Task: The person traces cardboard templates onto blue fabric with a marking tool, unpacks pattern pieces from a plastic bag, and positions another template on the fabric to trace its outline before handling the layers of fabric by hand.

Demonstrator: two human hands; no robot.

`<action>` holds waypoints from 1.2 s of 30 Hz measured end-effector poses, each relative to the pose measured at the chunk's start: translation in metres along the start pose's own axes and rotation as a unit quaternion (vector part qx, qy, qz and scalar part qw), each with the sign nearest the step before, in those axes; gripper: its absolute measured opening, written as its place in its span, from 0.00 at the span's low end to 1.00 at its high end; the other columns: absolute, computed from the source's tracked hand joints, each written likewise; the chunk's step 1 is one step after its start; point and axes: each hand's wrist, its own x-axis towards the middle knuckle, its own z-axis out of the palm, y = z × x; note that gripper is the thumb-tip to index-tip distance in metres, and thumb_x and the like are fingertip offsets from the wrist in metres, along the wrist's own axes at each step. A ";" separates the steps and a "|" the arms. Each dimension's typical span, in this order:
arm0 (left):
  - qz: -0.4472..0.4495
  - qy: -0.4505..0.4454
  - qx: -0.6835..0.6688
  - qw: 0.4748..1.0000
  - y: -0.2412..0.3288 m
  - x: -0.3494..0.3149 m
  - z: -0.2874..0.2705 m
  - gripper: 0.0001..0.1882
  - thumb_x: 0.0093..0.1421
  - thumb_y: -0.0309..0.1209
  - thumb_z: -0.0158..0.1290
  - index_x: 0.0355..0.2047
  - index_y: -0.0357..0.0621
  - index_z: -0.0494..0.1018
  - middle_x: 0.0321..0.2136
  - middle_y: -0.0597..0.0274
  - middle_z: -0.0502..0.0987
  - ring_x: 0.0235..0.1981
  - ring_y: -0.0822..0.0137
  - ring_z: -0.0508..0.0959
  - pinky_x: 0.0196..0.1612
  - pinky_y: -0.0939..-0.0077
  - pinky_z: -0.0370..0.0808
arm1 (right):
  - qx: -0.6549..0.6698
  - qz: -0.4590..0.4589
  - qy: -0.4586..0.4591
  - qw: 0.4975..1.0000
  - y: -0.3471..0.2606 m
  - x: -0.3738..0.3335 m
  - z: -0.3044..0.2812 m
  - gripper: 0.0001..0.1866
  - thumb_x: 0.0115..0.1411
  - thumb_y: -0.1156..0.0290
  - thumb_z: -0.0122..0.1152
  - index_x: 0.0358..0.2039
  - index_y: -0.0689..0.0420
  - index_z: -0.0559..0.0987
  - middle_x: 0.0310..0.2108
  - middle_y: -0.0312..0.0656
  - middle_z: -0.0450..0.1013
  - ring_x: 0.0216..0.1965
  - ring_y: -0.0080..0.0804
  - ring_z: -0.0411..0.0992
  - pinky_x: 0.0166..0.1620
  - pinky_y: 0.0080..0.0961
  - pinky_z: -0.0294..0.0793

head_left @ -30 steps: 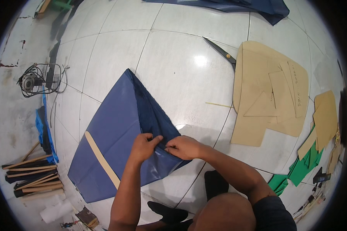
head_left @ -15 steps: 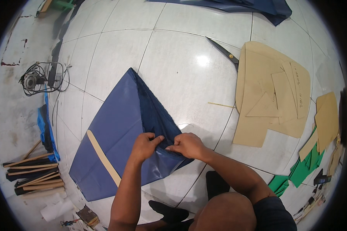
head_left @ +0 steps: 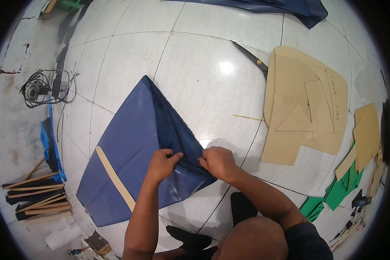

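Sheet of smooth blue material (head_left: 128,125) lies folded on the white tiled floor (head_left: 208,91), in front of the person, its darker inner face (head_left: 171,125) exposed along the right side. Left hand (head_left: 164,164) rests on the sheet beside the opening of the fold, fingers curled and thumb extended over the material; whether it pinches the layer cannot be told. Right hand (head_left: 218,163) is at the right-hand edge, fingers bent in toward the thumb, pinching the material there. The two hands are near each other but not touching. A pale flat strip (head_left: 115,177) lies aslant on the sheet, its lower end meeting the left forearm in view. Well to the right lie brown card patterns (head_left: 286,99), with black scissors (head_left: 252,57) partly beneath their left edge and a thin yellowish stick (head_left: 248,117) just beside them.
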 end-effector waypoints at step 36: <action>-0.002 -0.014 -0.001 1.000 0.002 -0.002 0.000 0.21 0.59 0.42 0.62 0.22 0.32 0.78 0.14 0.61 0.71 0.19 0.71 0.69 0.25 0.68 0.67 | 0.039 -0.047 0.157 0.986 0.006 -0.002 0.008 0.17 0.61 0.55 0.66 0.34 0.58 0.80 0.33 0.45 0.76 0.33 0.42 0.77 0.38 0.37 0.75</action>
